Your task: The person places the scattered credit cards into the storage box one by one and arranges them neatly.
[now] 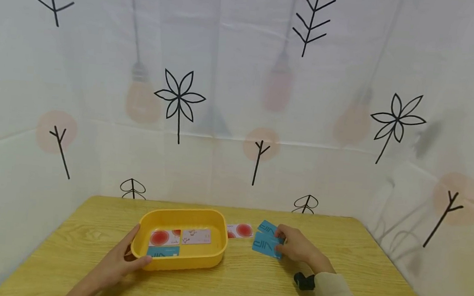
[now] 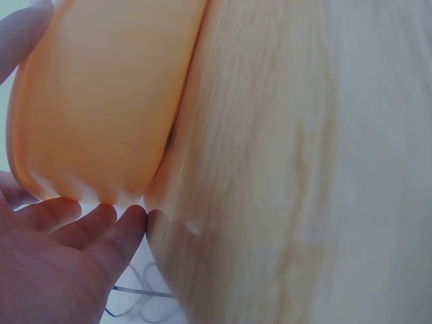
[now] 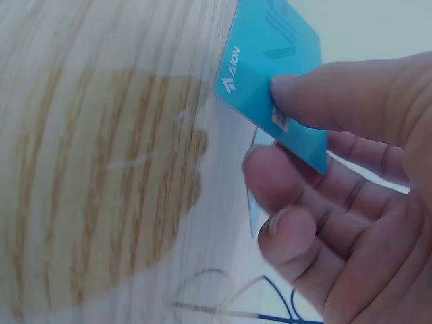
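My left hand (image 1: 117, 259) holds the left end of a yellow plastic box (image 1: 210, 262), thumb over the near rim and fingers against the end wall. In the left wrist view the box (image 2: 101, 101) looks orange. Inside lie a blue card (image 1: 163, 251), a white card with red circles (image 1: 160, 238) and a pale printed card (image 1: 196, 236). To the right, my right hand (image 1: 296, 245) pinches a blue VIP card (image 1: 265, 244) marked AION. A second blue card (image 1: 266, 227) shows just behind it; whether the hand also holds that one, I cannot tell.
A white card with red circles (image 1: 241, 230) lies on the wood-grain table (image 1: 245, 290), just right of the box. A white curtain (image 1: 227, 166) with plant drawings hangs behind and along both sides. A black band (image 1: 304, 282) sits on the right wrist.
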`<state>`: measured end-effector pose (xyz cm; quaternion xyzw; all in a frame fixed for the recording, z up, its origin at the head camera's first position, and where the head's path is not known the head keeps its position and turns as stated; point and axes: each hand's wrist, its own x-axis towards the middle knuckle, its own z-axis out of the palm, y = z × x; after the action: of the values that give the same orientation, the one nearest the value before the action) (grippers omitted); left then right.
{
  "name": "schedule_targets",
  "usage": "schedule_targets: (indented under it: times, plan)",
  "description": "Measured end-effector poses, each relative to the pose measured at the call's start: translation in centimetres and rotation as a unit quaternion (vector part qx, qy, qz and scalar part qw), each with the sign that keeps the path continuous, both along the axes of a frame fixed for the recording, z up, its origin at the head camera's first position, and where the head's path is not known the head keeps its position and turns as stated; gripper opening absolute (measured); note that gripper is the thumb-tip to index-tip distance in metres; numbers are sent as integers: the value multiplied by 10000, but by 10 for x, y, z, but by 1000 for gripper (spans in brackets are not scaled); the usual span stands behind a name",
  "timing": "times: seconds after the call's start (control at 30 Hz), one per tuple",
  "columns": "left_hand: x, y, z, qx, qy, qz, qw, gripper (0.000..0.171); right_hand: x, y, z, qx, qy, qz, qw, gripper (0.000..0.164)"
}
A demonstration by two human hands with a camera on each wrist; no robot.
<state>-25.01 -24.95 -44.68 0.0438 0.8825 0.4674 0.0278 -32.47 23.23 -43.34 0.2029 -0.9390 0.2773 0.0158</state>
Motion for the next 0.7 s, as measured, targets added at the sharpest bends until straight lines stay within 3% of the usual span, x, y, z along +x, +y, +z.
schedule_targets:
  times: [0.43,0.7]
  plan:
    - [1,-1,1,16,33,-49,10000,102,-3,0,0,-79,56,200,9998,13]
    - [1,-1,2,-36,74,-63,9999,101,-4,0,0,-161,33,364,9992,20]
